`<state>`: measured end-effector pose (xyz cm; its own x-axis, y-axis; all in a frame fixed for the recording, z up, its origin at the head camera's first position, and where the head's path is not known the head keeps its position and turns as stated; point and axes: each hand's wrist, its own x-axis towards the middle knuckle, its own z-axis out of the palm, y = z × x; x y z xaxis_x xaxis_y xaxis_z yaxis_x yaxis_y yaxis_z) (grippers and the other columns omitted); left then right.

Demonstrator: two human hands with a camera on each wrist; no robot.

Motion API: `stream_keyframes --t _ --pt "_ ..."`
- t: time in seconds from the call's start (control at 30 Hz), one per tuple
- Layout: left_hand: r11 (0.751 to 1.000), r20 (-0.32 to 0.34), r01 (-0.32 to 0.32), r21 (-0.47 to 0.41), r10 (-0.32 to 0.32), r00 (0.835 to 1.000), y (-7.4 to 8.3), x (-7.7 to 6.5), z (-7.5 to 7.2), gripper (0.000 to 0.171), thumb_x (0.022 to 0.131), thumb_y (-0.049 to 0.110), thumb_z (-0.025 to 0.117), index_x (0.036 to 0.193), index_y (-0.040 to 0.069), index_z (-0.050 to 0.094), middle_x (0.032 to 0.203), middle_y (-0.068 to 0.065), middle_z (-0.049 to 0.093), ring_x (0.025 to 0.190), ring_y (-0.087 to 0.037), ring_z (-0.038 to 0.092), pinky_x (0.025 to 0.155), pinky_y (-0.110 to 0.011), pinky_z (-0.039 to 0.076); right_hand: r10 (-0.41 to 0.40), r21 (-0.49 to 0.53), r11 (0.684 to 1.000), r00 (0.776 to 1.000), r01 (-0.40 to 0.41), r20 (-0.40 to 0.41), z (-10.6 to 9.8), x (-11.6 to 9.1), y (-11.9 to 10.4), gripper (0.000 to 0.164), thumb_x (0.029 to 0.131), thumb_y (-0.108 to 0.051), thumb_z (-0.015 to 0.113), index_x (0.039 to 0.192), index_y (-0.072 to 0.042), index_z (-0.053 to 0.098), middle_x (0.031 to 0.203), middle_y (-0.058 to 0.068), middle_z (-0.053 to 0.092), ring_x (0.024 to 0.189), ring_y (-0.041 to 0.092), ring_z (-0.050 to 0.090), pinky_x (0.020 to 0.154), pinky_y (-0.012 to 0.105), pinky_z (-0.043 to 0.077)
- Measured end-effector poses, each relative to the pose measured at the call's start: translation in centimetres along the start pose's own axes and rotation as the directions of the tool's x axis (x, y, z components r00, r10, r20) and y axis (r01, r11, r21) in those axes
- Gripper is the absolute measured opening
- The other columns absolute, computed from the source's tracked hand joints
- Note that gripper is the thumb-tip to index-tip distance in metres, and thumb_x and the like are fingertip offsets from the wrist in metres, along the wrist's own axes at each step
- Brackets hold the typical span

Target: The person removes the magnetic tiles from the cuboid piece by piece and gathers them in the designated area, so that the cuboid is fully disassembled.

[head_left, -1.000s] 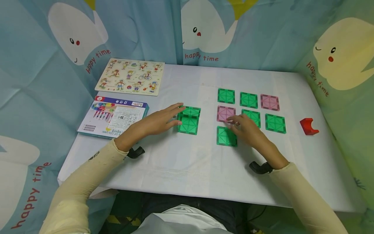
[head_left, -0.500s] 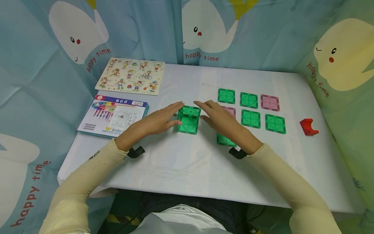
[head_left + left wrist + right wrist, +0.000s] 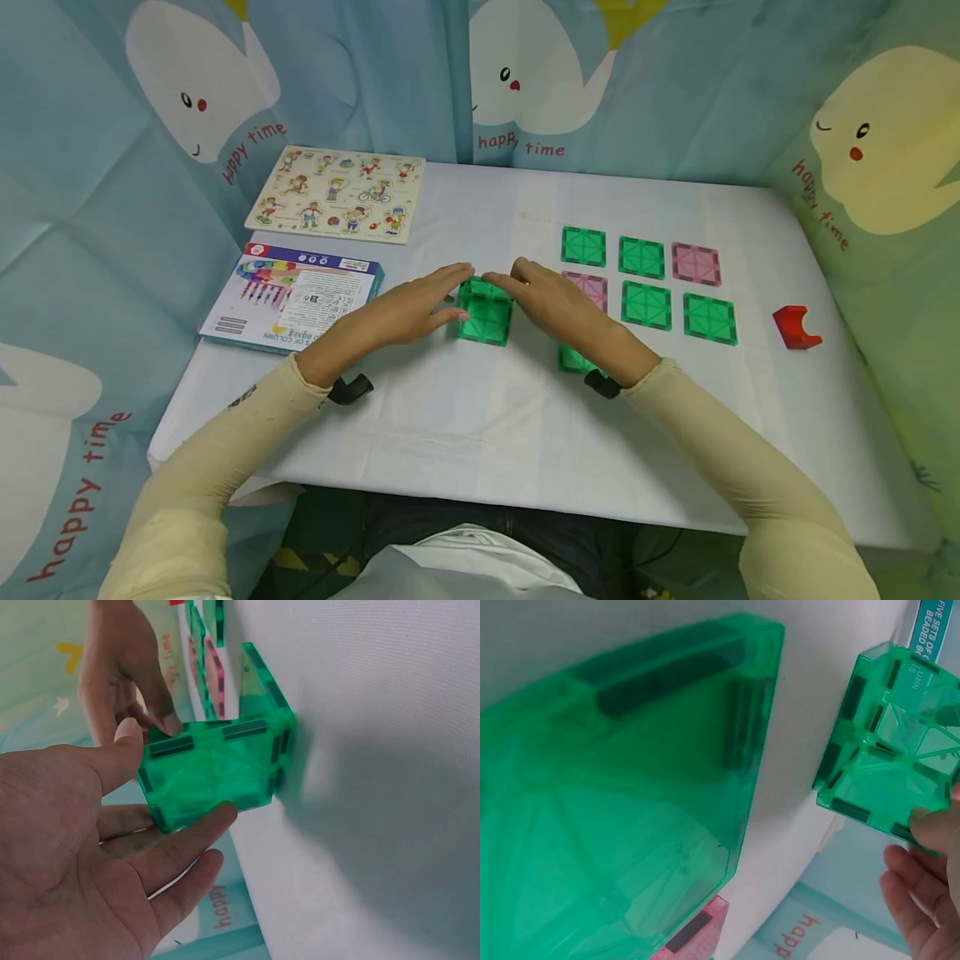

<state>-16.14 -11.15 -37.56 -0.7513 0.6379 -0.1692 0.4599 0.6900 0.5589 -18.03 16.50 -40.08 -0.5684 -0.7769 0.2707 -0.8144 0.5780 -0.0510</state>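
Green see-through magnetic tiles join into a small box-like shape at the table's middle, with some tiles upright. My left hand holds an upright green tile at its edges, thumb on one edge and fingertips at the opposite one. Reaching in from the right, my right hand pinches the edge of another upright green tile at the far side. Its thumb is hidden in the head view. How the tiles meet at the back is partly covered by the fingers.
Right of the shape lie several loose tiles, including a green tile and a pink tile. A red curved block lies farther right. A boxed toy and a picture puzzle board are at the left.
My right hand has moved left from the pink tile to the green shape, and its fingers have bent at the shape's far edge. My left hand has stayed put.
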Motion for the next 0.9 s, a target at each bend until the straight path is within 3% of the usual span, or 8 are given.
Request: stream_keyframes --t 0.37,0.63,0.9 --pt "1.000 0.003 0.011 0.029 -0.011 1.000 0.4 0.1 -0.3 0.077 0.110 0.041 0.057 0.170 0.011 0.020 0.177 -0.008 0.016 0.161 -0.030 0.025 0.127 -0.054 0.029 -0.086 -0.079 0.993 0.995 0.082 -0.042 0.2 -0.7 -0.6 0.060 0.096 0.013 0.068 0.148 -0.016 0.061 0.094 0.014 0.056 0.067 0.020 0.048 0.054 0.027 0.038" --pt "0.999 0.010 -0.002 0.054 0.001 1.000 0.5 0.2 -0.4 0.075 0.111 0.039 0.056 0.170 0.009 0.021 0.177 -0.011 0.018 0.161 -0.030 0.025 0.126 -0.052 0.031 -0.007 -0.015 1.000 0.996 0.006 -0.087 0.5 -1.1 -0.9 0.048 0.099 0.005 0.068 0.145 -0.011 0.065 0.089 0.012 0.054 0.066 0.020 0.048 0.053 0.025 0.036" --pt "0.999 0.012 0.001 0.053 -0.001 1.000 0.6 0.3 -0.3 0.076 0.110 0.040 0.057 0.170 0.011 0.020 0.177 -0.008 0.017 0.161 -0.028 0.024 0.127 -0.049 0.030 0.107 0.034 0.994 0.991 -0.105 -0.085 0.5 -1.6 -0.2 0.053 0.099 0.005 0.069 0.149 -0.009 0.061 0.090 0.013 0.053 0.070 0.022 0.051 0.056 0.026 0.045"
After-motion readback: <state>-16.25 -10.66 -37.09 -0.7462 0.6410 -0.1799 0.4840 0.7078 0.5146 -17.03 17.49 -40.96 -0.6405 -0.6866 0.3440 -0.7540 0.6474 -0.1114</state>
